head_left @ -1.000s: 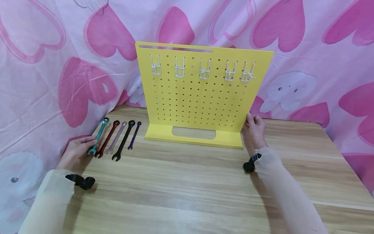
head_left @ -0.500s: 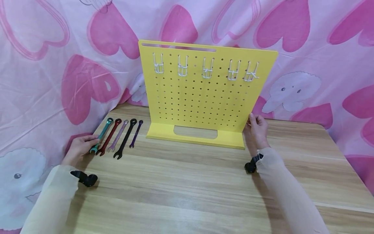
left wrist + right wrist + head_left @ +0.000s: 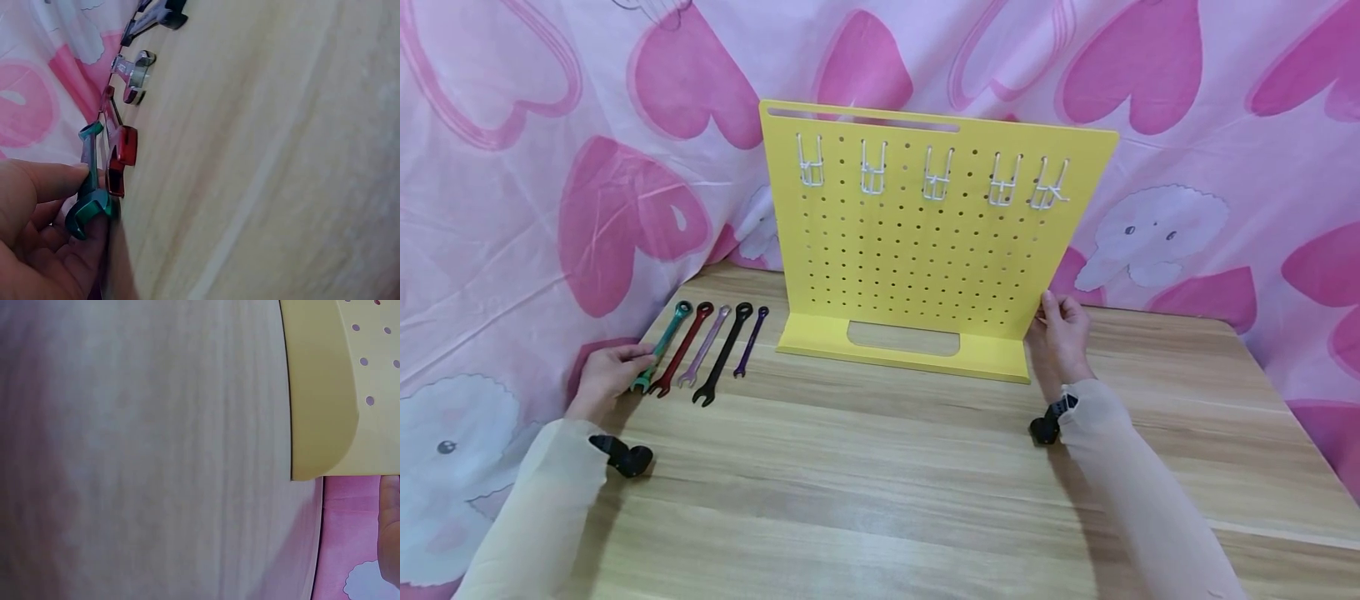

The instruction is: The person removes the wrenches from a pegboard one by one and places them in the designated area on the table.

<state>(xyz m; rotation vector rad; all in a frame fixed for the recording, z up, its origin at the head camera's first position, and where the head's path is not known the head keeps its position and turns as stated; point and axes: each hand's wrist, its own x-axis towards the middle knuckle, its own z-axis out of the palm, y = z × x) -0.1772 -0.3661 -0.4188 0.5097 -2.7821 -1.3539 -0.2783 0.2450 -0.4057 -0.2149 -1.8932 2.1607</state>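
Note:
In the head view my left hand (image 3: 606,373) is at the table's left side, on a green combination wrench (image 3: 662,343). The left wrist view shows thumb and fingers pinching this wrench (image 3: 90,164) near its open end. Beside it lie a red wrench (image 3: 682,348), a pink wrench (image 3: 706,346), a longer black wrench (image 3: 724,354) and a short purple wrench (image 3: 751,342). My right hand (image 3: 1066,335) grips the lower right edge of an upright yellow pegboard (image 3: 910,242); some of its fingers are hidden behind the board. Only part of that hand (image 3: 390,528) shows in the right wrist view.
Several white wire hooks (image 3: 935,177) hang in a row across the pegboard's upper part. Its flat base (image 3: 820,337) rests on the wooden table (image 3: 850,467). A pink heart-patterned curtain (image 3: 625,100) closes off the back and left side.
The head view has shifted slightly. The green wrench's ring end has moved a little toward the red wrench, with my left hand on it. My right hand stays at the pegboard's edge.

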